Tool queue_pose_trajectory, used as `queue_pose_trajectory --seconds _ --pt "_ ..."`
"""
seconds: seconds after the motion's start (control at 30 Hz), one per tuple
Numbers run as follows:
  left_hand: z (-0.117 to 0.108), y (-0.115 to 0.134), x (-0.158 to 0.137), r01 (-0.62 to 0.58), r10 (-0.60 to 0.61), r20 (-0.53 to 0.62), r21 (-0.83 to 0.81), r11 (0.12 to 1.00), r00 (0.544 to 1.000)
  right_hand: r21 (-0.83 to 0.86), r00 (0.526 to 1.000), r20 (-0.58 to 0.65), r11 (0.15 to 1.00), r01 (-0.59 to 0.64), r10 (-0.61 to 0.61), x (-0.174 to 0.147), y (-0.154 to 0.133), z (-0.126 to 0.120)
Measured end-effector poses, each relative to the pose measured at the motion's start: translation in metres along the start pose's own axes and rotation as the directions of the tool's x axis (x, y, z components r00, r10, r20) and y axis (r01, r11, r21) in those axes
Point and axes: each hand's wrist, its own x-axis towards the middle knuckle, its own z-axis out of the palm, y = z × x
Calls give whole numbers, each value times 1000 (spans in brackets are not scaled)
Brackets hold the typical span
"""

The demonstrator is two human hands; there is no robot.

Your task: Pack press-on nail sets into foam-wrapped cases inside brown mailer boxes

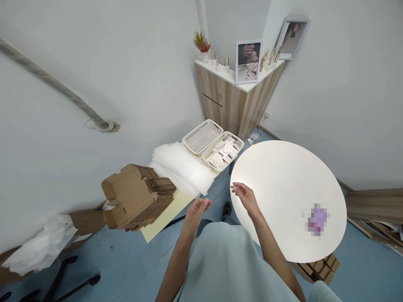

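Note:
My left hand (pixel 197 212) is raised in front of my body with its fingers curled in and pressed together; nothing shows in it. It hovers just beyond the corner of a pile of white foam sheets (pixel 182 165), apart from it. Over the near left edge of a round white table (pixel 280 176), my right hand (pixel 246 198) hangs with fingers loosely stretched and apart, holding nothing. Left of my left hand is a stack of flat brown cardboard boxes (pixel 135 193). Two cream plastic baskets stand behind the foam: one (pixel 201 136) has clear plastic pieces, the other (pixel 223 152) small white printed packets.
A blurred purple item (pixel 317 219) lies on the round table. A wood-grain corner cabinet (pixel 233 100) holds framed pictures, small bottles and a potted plant (pixel 202 44). Brown boxes (pixel 321 268) sit beneath the table. Black chair legs (pixel 63 277) reach across the floor at lower left.

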Motion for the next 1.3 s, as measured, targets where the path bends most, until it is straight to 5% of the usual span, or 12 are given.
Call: queue_pose_trajectory --seconds 0.4,0.57,0.77,1.07,1.3 --pt "-51 62 86 -52 62 177 -61 997 982 -96 994 -108 995 11 -21 61 -51 75" --pt "-62 91 115 -68 104 251 -149 986 962 -115 983 -180 993 23 -44 78 -59 102" --pt "-69 99 134 -22 73 300 -172 985 951 -122 975 -222 993 3 -30 114 -50 114" --pt "-77 111 153 -45 80 172 -196 979 982 -1 947 -250 978 -208 201 216 -27 123" --pt "-74 121 156 -45 66 88 -227 973 994 -123 897 -355 939 -323 262 284 -19 132"
